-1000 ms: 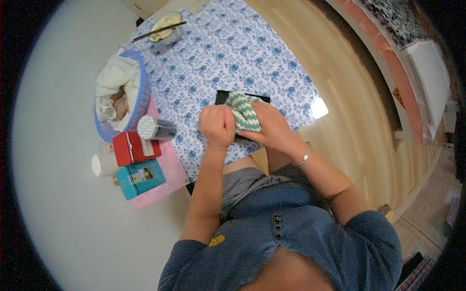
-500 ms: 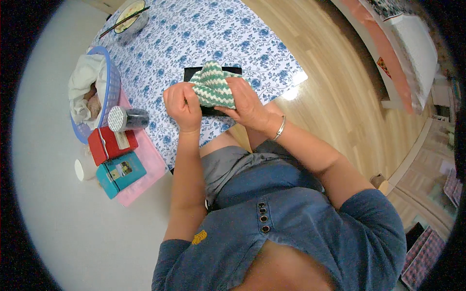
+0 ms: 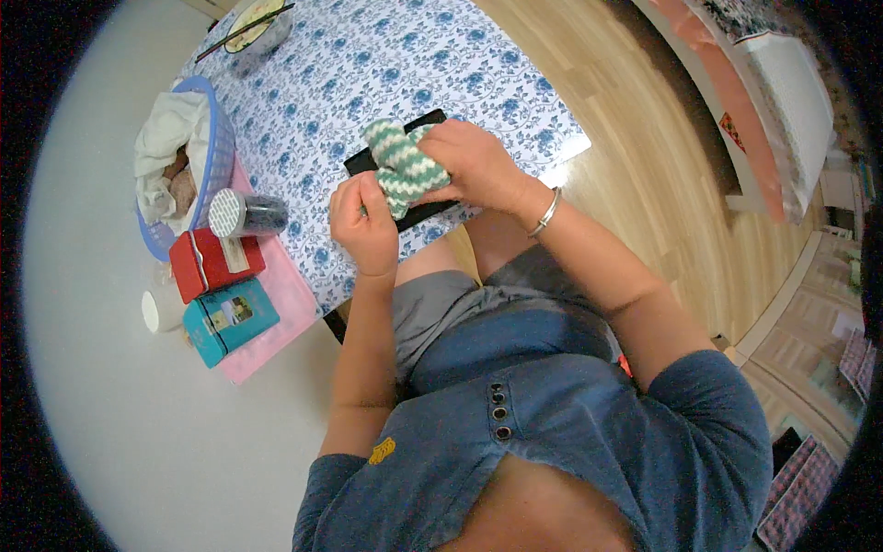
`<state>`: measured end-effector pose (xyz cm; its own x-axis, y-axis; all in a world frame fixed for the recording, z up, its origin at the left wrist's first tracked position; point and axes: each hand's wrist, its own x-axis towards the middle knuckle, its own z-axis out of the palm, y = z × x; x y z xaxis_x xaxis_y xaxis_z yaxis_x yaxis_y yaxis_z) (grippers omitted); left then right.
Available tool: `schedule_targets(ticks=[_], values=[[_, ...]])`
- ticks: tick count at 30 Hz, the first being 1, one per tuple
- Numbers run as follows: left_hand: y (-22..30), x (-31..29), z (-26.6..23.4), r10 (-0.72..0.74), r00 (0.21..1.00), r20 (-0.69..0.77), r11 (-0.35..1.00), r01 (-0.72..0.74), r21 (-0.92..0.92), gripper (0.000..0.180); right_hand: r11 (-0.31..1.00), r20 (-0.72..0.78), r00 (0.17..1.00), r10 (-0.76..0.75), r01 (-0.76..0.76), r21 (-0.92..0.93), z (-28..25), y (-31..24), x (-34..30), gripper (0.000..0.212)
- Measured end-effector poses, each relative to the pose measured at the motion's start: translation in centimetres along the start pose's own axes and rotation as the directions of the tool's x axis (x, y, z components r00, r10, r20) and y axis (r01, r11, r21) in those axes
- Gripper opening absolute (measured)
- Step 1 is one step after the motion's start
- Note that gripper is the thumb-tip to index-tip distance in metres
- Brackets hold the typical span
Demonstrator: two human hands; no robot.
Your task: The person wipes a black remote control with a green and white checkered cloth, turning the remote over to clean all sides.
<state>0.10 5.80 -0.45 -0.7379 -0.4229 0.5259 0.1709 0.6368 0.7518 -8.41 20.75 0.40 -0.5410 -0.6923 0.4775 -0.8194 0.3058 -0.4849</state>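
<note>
A green-and-white striped knitted cloth [image 3: 405, 163] is bunched between my two hands, above a black flat rectangular thing [image 3: 364, 163]. My left hand [image 3: 361, 224] is closed in a fist at the cloth's lower left edge. With thumb and fingers, my right hand [image 3: 471, 166] grips the cloth from its right side and wears a silver bangle [image 3: 549, 213] at the wrist. The black thing lies slanted at the near edge of the table, partly covered by the cloth and hands. Whether my left fingers also touch it is hidden.
The table [image 3: 340, 64] has a blue-flowered cover. To the left are a blue basket [image 3: 221, 138] of white cloths, a dark-filled jar [image 3: 248, 213], red [image 3: 216, 264] and teal [image 3: 230, 317] boxes and a white cup [image 3: 163, 309]. Chopsticks [image 3: 244, 31] cross a bowl [image 3: 262, 37] farther off.
Both hands have shifted slightly to the right with the cloth, which is more folded together. The black thing has turned from square-on to slanted, its right end farther away.
</note>
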Motion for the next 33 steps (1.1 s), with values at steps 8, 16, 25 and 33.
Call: schedule_targets(ticks=[8, 16, 25, 33], values=[[-1.6, -1.4, 0.7, -0.056, 0.998, -0.041, 0.983, 0.048, -0.179, 0.023, 0.946, -0.37, 0.909, 0.193, -0.073, 0.315, 2.2, 0.2, -0.8, 0.041], [-3.0, -0.6, -0.1, -0.341, 0.924, 0.174, 0.805, 0.382, -0.454, 0.021, 0.956, -0.107, 0.956, 0.273, -0.257, 0.144, 0.9, -0.3, 0.9, 0.028], [-6.9, -4.1, 0.4, -0.123, 0.992, -0.006, 0.94, 0.114, -0.321, 0.046, 0.977, 0.359, 0.932, 0.044, 0.036, -0.212, 0.6, -4.2, 3.3, 0.036], [-5.6, -4.6, -1.2, -0.241, 0.968, 0.066, 0.943, 0.25, -0.22, 0.034, 0.966, 0.288, 0.956, -0.059, 0.126, -0.223, 2.5, -5.1, 3.5, 0.024]])
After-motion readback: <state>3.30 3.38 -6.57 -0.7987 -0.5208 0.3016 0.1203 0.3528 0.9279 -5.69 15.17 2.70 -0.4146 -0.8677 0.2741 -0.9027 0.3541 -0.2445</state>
